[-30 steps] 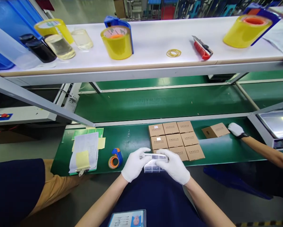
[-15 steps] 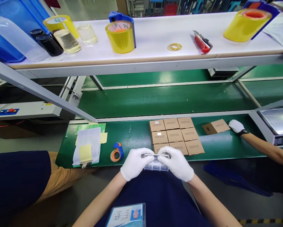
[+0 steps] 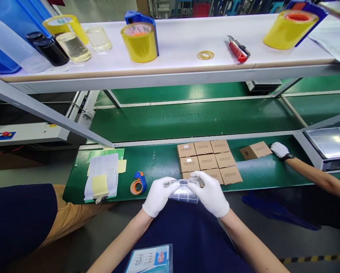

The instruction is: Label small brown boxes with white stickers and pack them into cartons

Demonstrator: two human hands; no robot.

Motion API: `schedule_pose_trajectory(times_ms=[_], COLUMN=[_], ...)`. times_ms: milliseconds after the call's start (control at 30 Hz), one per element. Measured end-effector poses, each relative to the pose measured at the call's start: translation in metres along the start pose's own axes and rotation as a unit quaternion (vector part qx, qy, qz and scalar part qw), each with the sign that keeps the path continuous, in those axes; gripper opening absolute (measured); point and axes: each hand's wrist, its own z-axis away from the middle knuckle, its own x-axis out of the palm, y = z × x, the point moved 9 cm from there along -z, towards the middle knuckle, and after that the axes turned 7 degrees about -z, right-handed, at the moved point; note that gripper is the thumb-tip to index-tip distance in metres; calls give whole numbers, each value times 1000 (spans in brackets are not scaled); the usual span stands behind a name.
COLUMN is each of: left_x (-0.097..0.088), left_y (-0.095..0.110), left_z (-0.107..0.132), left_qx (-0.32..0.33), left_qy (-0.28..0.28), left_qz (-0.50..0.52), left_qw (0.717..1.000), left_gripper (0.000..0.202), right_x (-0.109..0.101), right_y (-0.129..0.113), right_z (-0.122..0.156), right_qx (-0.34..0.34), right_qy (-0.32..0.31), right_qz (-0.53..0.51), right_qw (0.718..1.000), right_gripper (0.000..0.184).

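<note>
Between my two white-gloved hands is a clear plastic compartment box (image 3: 184,194), held in front of my body at the table's near edge. My left hand (image 3: 159,195) grips its left end, thumb on top. My right hand (image 3: 211,192) pinches the right end, with thumb and fingers closed on it. What lies in the small compartments is too small to make out. Just beyond my hands sit several brown cardboard boxes (image 3: 207,162) in tight rows on the green table. My right fingers overlap the nearest row in view.
Left on the table are a clipboard with papers (image 3: 104,172) and a blue tape dispenser (image 3: 138,184). At right, a co-worker's gloved hand (image 3: 279,149) touches a single carton (image 3: 255,150) near a scale (image 3: 329,146). A white shelf (image 3: 175,41) spans above, holding tape rolls, a cutter and bottles.
The clear box has tilted so its compartmented face shows more, and my hands have shifted with it. The whole view has moved slightly. The co-worker's hand stays by the single carton.
</note>
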Motion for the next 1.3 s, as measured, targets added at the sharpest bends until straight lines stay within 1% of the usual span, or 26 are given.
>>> schedule_pose_trajectory(times_ms=[100, 167, 267, 333, 400, 467, 533, 600, 667, 733, 800, 867, 900, 967, 1033, 1100, 1200, 1300], left_x=[-5, -6, -5, -2, 1, 4, 7, 11, 13, 15, 16, 15, 16, 18, 22, 24, 28, 35], left_y=[-1, 0, 0, 0, 1, 3, 5, 6, 7, 11, 14, 16, 17, 19, 19, 17, 10, 4], left_z=[-1, -1, -2, -3, -3, -3, -2, -1, -1, 0, 1, 1, 2, 3, 5, 6, 8, 9], left_qx=[5, 5, 2, -4, -9, -8, -6, -7, -7, 2, 15, 25, 29, 36, 40, 37, 14, -14], left_qy=[24, 26, 21, 18, 17, 17, 12, 3, -7, -17, -24, -19, -16, -17, -27, -37, -68, -111], left_qz=[-11, -9, -2, 5, 10, 5, 1, 4, 2, -13, -32, -55, -66, -77, -69, -48, 17, 80], left_qw=[1000, 1000, 1000, 1000, 1000, 1000, 1000, 1000, 1000, 1000, 999, 998, 997, 996, 996, 998, 997, 990], left_gripper=[26, 26, 26, 28, 30, 30, 28, 27, 28, 31, 35, 36, 35, 33, 31, 30, 28, 35], right_x=[-14, -19, -20, -19, -20, -21, -18, -12, -5, -1, 1, 1, 0, 3, 9, 14, 16, 21], right_y=[-10, -13, -15, -21, -31, -39, -38, -33, -31, -36, -45, -53, -54, -49, -42, -36, -33, -36], right_z=[1, 2, 3, 7, 12, 17, 17, 14, 13, 16, 23, 30, 31, 29, 24, 21, 21, 27], right_qx=[-71, -90, -105, -130, -169, -202, -197, -170, -158, -186, -234, -264, -260, -220, -171, -153, -186, -247], right_qy=[41, 49, 42, 45, 66, 92, 97, 84, 74, 65, 69, 85, 93, 98, 89, 84, 91, 77], right_qz=[32, 46, 55, 75, 95, 84, 45, 16, 23, 55, 75, 57, 39, 11, 0, -1, -2, 0], right_qw=[996, 994, 992, 988, 979, 972, 974, 982, 984, 979, 967, 959, 960, 970, 981, 985, 978, 966], right_gripper=[20, 18, 16, 18, 19, 17, 21, 35, 49, 56, 62, 67, 69, 66, 61, 59, 64, 71])
